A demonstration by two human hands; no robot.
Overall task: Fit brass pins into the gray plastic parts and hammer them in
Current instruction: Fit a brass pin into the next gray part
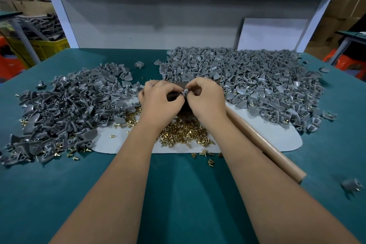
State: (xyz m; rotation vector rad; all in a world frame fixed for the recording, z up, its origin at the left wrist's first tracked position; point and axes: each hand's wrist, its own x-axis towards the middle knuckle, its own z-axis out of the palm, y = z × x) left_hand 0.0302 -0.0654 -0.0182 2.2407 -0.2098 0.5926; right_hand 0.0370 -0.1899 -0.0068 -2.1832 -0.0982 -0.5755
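**Two hands, one small part: pin could slip**

Left hand [158,101] and right hand [206,99] both pinch one gray part [185,92] above the brass pins [184,134]. Any tilt could jam or drop the pin.

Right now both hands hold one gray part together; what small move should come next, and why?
Probably set the gray part down on the dark block beneath it. The left hand and right hand both pinch it, so neither is free for the wooden handle.
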